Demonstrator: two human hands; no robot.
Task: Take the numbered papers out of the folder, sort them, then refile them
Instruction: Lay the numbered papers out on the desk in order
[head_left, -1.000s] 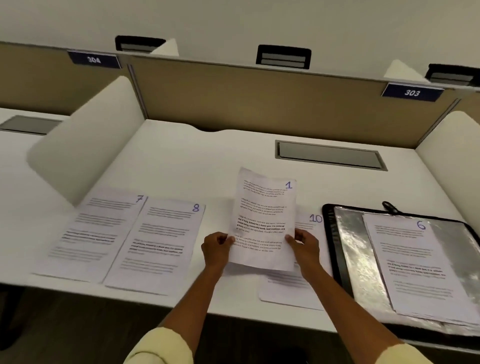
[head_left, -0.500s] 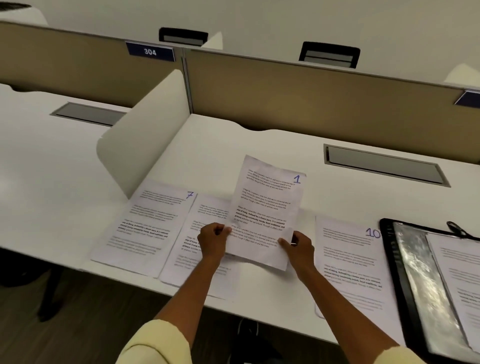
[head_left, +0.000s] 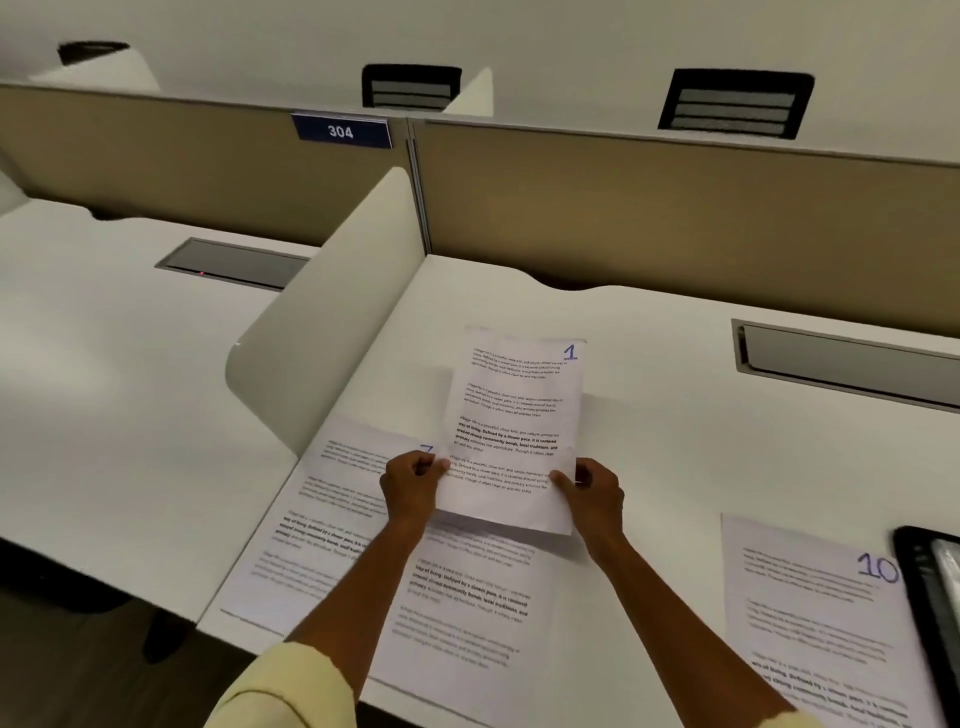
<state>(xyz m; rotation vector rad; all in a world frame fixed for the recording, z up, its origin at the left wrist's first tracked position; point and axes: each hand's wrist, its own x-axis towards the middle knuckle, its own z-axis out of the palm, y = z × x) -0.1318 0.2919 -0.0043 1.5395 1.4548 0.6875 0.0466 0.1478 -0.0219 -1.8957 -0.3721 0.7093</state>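
Both hands pinch sheet no. 1 (head_left: 514, 431) by its lower edges, left hand (head_left: 413, 486) & right hand (head_left: 592, 493), held above desk (head_left: 649, 415) over sheet 7 (head_left: 317, 525) & an unnumbered-looking sheet (head_left: 467, 613); sheet 10 (head_left: 815, 613) lies right, beside black folder (head_left: 930, 597); white divider (head_left: 332, 332) stands left
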